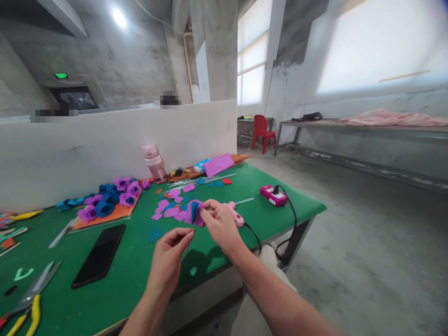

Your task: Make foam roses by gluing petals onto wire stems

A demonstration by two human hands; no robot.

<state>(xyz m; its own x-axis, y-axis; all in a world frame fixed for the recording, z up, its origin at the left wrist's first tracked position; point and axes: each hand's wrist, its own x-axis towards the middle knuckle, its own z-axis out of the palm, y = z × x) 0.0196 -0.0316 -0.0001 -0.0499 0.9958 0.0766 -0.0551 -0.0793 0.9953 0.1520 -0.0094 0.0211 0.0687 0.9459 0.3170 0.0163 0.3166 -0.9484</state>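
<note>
My right hand pinches a partly formed paper flower, a purple petal wrapped around a blue centre. Just below and left of it is my left hand, thumb and fingertips pressed together; anything between them is too small to make out. The left hand is apart from the flower. Beyond the right hand lies a pink glue gun, partly hidden by that hand, with a clear glue stick at its back. Loose purple paper petals and blue ones are scattered behind the flower.
Finished purple and blue flowers lie on orange paper at left. Nearer are a black phone and scissors. A pink bottle stands by the white partition. A magenta power socket with a cable sits right.
</note>
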